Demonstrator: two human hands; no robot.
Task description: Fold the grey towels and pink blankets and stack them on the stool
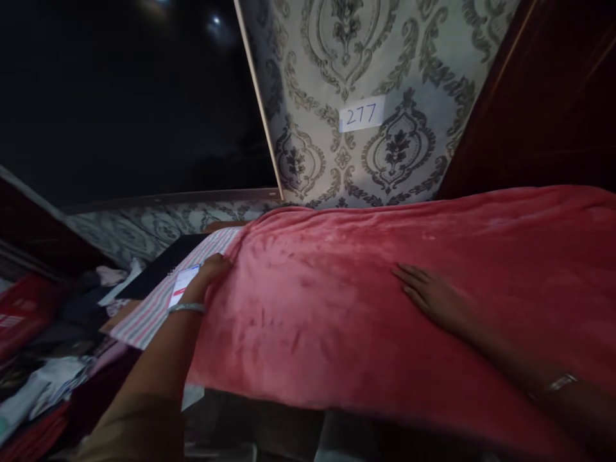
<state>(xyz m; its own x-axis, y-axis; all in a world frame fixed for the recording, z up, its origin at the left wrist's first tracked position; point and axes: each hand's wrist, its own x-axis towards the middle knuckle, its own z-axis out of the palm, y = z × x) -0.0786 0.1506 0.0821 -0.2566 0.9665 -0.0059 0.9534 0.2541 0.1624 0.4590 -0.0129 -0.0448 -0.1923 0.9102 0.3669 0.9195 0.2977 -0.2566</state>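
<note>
A plush red blanket [298, 308] lies spread over a long raised surface. At its left edge my left hand [214, 269] is closed, with the fingers curled on the blanket's border; the fingertips are partly hidden. My right hand [428, 292] rests flat on the blanket right of the middle, fingers stretched out. Faint marks and soft creases show in the pile between the two hands. Beside my left wrist, a phone [183, 283] with a lit screen lies on a striped cloth [149, 314], which shows from the blanket's left side.
A large dark television screen [144, 102] stands behind on the left. Patterned wallpaper [312, 96] bears a paper label [362, 114] reading 277. Dark red wooden panelling [543, 96] rises at the right. Piled clothes [52, 378] and a red bag-like item [24, 314] lie at the left.
</note>
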